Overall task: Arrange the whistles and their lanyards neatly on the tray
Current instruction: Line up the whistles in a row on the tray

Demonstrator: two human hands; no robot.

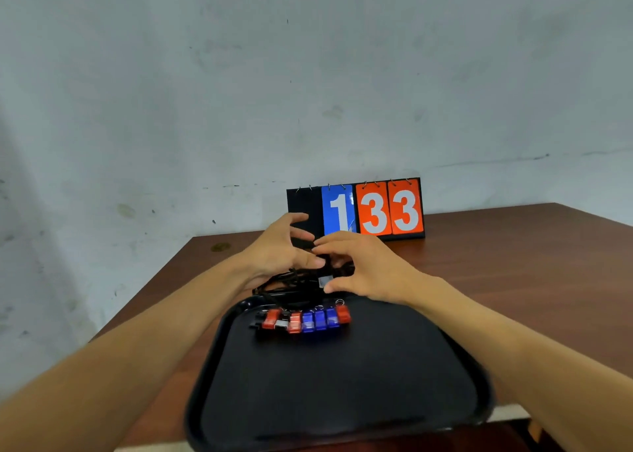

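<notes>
Several whistles (308, 320) – red, blue and one silver-and-black – lie side by side in a short row at the far end of the black tray (342, 383), their key rings pointing away from the person. The tray sits on the brown wooden bench (496, 263). The black lanyards (294, 277) run from the whistles over the tray's far rim into a tangled bundle just beyond it, raised between the two hands. The right grip (366, 266) curls round that bundle, fingers above and thumb below. The left grip (277, 249) has its fingers spread and its thumb against the cords – whether it truly clasps them I cannot tell. Behind the hands, at the back of the bench, stands a flip scoreboard (373, 208) showing 1 and 33.
</notes>
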